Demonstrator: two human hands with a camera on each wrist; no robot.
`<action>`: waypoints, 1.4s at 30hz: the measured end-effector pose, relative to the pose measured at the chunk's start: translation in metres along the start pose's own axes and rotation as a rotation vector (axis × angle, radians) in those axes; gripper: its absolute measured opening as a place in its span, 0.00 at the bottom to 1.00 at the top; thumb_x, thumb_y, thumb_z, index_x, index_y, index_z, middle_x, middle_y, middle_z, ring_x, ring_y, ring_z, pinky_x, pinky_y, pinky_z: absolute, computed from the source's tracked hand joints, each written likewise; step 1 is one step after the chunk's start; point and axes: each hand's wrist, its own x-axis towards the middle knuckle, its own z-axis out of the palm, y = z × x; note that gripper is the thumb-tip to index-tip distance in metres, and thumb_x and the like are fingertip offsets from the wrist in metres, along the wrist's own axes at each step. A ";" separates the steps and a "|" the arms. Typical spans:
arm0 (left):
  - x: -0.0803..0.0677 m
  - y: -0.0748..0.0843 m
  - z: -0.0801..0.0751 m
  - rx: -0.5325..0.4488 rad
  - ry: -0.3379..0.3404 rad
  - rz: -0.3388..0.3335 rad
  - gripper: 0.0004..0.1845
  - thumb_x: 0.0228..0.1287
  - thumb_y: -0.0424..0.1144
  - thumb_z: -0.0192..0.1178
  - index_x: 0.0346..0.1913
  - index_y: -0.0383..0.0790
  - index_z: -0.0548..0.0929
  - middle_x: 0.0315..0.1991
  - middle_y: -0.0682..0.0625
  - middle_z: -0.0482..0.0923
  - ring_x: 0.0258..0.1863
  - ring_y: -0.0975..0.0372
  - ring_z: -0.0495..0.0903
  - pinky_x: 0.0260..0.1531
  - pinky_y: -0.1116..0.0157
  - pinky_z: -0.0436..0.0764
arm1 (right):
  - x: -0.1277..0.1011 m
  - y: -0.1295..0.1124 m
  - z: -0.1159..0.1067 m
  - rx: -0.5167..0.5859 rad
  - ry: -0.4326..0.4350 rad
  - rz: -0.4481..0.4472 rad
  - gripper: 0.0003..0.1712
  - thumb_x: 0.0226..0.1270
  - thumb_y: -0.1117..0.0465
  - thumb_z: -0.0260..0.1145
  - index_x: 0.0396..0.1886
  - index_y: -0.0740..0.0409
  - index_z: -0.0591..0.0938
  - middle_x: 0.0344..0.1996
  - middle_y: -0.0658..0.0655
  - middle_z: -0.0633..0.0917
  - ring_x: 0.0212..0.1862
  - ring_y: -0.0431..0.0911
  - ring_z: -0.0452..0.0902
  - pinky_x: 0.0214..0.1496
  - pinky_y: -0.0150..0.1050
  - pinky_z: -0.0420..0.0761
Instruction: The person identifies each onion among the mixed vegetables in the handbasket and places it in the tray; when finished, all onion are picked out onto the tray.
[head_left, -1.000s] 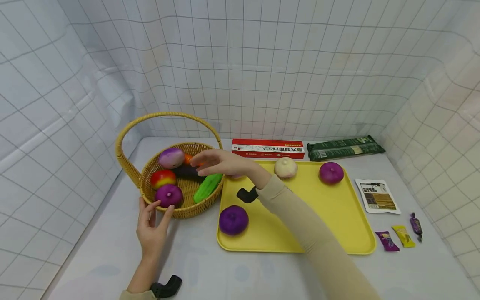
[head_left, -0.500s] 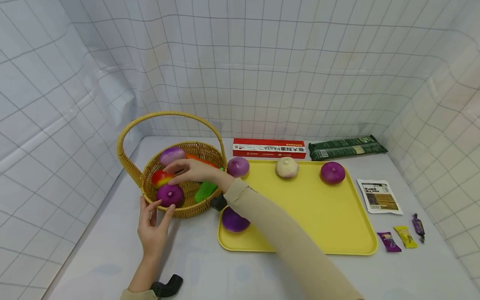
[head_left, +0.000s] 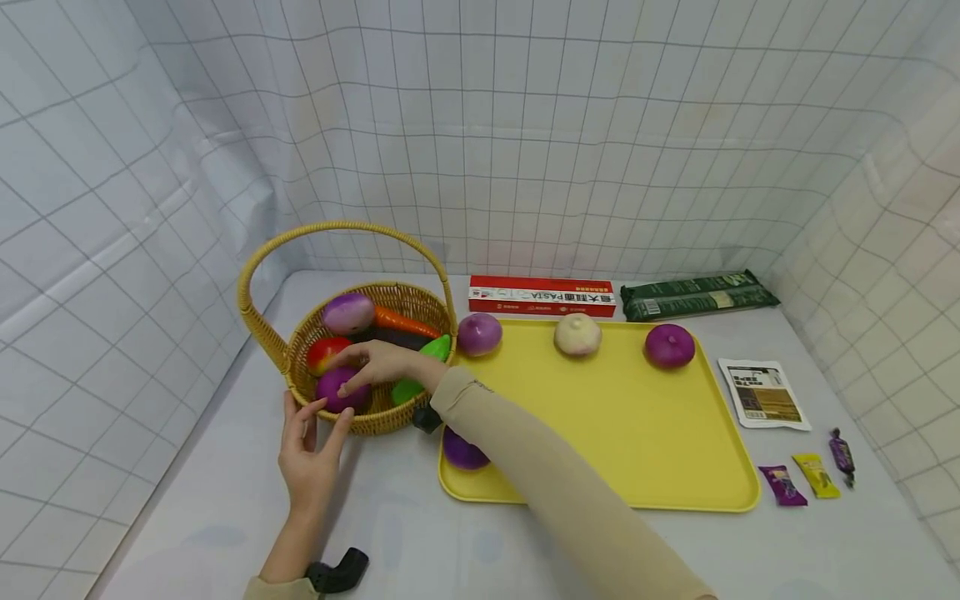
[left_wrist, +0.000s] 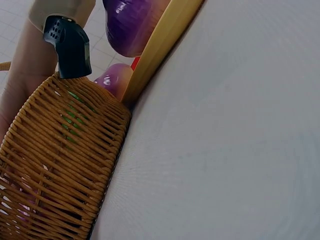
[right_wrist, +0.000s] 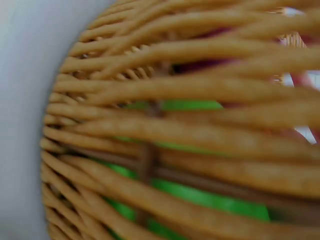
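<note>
In the wicker basket (head_left: 382, 423): round purple vegetable (head_left: 331, 392) between curled fingers and thumb of the right hand (head_left: 380, 362), just beside a red-and-yellow fruit (head_left: 321, 353); at the near rim, left hand (head_left: 306, 473) in contact, grip or mere touch not discernible; on the desk (head_left: 405, 508), yellow tray (head_left: 600, 433) alongside

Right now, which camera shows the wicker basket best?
The head view: it shows the wicker basket almost whole, handle included. The left wrist view shows mainly part of its woven side; the right wrist view, only a blurred close-up of the weave.
</note>
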 end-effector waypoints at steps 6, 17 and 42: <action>0.000 0.000 0.000 -0.002 0.007 0.013 0.19 0.56 0.30 0.66 0.50 0.27 0.76 0.73 0.46 0.50 0.71 0.56 0.52 0.59 0.71 0.65 | 0.001 0.000 0.005 -0.197 -0.029 0.006 0.32 0.54 0.57 0.72 0.61 0.50 0.75 0.57 0.50 0.75 0.52 0.38 0.67 0.46 0.22 0.70; 0.001 -0.003 0.002 0.005 0.007 0.015 0.19 0.56 0.30 0.66 0.50 0.27 0.77 0.72 0.47 0.52 0.71 0.57 0.51 0.59 0.71 0.65 | -0.006 -0.004 0.003 -0.240 -0.002 0.060 0.30 0.52 0.60 0.75 0.56 0.53 0.77 0.52 0.49 0.79 0.49 0.37 0.73 0.45 0.22 0.72; 0.000 0.001 0.001 0.036 0.018 -0.009 0.20 0.55 0.30 0.67 0.50 0.25 0.75 0.72 0.46 0.51 0.71 0.57 0.52 0.59 0.74 0.64 | -0.153 0.003 -0.090 0.005 0.124 -0.157 0.26 0.57 0.58 0.71 0.57 0.51 0.77 0.53 0.47 0.78 0.52 0.44 0.74 0.54 0.42 0.77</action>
